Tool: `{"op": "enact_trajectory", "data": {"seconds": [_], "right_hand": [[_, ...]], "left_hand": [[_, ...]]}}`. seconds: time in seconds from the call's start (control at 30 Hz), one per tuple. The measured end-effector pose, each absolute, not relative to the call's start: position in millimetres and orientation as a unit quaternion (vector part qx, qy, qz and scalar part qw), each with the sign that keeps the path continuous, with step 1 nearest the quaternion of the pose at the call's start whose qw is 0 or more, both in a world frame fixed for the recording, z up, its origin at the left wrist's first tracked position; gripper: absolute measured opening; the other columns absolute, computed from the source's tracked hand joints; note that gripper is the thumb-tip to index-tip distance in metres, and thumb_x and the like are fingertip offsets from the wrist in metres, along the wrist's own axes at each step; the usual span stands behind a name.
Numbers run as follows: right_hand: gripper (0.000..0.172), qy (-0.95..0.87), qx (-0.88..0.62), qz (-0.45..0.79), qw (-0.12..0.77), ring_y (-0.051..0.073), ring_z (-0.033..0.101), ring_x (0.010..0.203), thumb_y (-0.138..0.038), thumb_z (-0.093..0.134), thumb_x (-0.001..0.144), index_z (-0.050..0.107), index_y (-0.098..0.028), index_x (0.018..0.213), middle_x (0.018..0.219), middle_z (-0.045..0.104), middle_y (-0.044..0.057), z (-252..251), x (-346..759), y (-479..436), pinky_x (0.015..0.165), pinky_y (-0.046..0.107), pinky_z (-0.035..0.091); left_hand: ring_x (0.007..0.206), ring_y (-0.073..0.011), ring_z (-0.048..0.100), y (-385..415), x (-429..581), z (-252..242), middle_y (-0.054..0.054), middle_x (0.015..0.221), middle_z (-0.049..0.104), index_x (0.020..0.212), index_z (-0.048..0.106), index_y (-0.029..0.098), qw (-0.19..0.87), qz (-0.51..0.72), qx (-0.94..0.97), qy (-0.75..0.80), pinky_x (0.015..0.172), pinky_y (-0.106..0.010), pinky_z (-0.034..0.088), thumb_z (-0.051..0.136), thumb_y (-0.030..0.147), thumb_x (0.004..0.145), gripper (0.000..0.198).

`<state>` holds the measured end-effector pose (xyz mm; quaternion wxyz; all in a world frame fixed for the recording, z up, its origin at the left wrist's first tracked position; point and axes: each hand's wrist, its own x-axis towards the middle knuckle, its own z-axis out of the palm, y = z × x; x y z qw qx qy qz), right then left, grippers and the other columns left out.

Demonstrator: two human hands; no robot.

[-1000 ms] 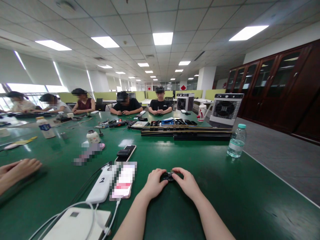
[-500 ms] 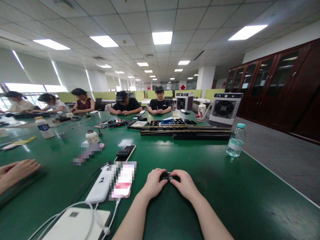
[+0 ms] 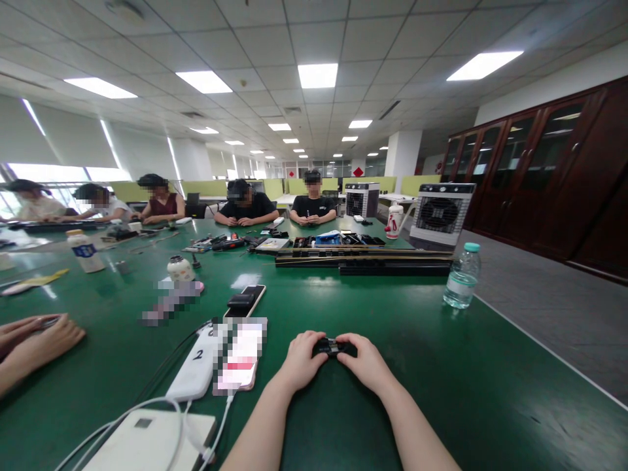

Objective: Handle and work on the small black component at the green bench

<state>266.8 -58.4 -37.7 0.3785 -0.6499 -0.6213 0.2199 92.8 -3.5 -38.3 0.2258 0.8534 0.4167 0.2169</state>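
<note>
Both of my hands rest on the green table (image 3: pixel 441 392) in front of me, fingers curled round a small black object (image 3: pixel 330 347) held between them. My left hand (image 3: pixel 304 358) grips its left end and my right hand (image 3: pixel 366 360) grips its right end. Most of the object is hidden by my fingers, so its shape is unclear.
To my left lie a white power bank marked 2 (image 3: pixel 196 369), a phone (image 3: pixel 240 363), a white box with cables (image 3: pixel 147 441) and another phone (image 3: pixel 245 299). A water bottle (image 3: pixel 461 275) stands right. Another person's hands (image 3: pixel 34 340) rest at far left. Several people sit at the far end.
My hands and the black object have barely shifted. The other person's hands at far left moved slightly, one lifting over the other.
</note>
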Motion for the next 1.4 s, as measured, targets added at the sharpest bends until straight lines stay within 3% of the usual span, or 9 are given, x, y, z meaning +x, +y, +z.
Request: {"op": "enact_trajectory", "data": {"seconds": [0.23, 0.63, 0.83, 1.4], "right_hand": [[0.029, -0.613, -0.656, 0.22, 0.382, 0.023, 0.06, 0.102, -0.022, 0.061, 0.068, 0.068, -0.022, 0.096, 0.103, 0.069, 0.005, -39.0, 267.6, -58.0, 0.094, 0.037, 0.042], [0.031, -0.607, -0.658, 0.23, 0.382, 0.022, 0.059, 0.104, -0.021, 0.061, 0.068, 0.067, -0.021, 0.098, 0.105, 0.069, 0.005, -35.8, 267.3, -59.7, 0.096, 0.036, 0.041], [0.03, -0.606, -0.656, 0.237, 0.383, 0.022, 0.06, 0.102, -0.022, 0.06, 0.068, 0.067, -0.021, 0.097, 0.104, 0.069, 0.005, -34.6, 266.7, -59.8, 0.096, 0.035, 0.042], [0.028, -0.609, -0.649, 0.232, 0.392, 0.022, 0.061, 0.1, -0.022, 0.055, 0.071, 0.065, -0.021, 0.098, 0.103, 0.069, 0.005, -39.7, 268.2, -57.6, 0.094, 0.036, 0.043]], "left_hand": [[0.115, -0.0246, 0.048, -1.4, 93.1, -42.7, -0.009, 0.124, 0.055, 0.127, 0.048, 0.019, 0.24, 0.223, 0.843, 0.427, 0.099, -0.036, 0.034, 0.058, 0.026, 0.075, 0.054], [0.109, -0.0227, 0.05, -1.7, 92.7, -41.3, -0.007, 0.114, 0.059, 0.115, 0.057, 0.02, 0.207, 0.206, 0.859, 0.422, 0.094, -0.033, 0.037, 0.057, 0.027, 0.078, 0.037], [0.115, -0.0228, 0.047, -1.4, 92.7, -43.4, -0.007, 0.122, 0.056, 0.123, 0.052, 0.02, 0.212, 0.217, 0.852, 0.426, 0.099, -0.033, 0.034, 0.054, 0.027, 0.081, 0.043], [0.111, -0.0226, 0.05, -1.7, 92.7, -39.0, -0.006, 0.12, 0.059, 0.119, 0.057, 0.02, 0.207, 0.215, 0.859, 0.416, 0.097, -0.033, 0.036, 0.053, 0.024, 0.081, 0.038]]}}
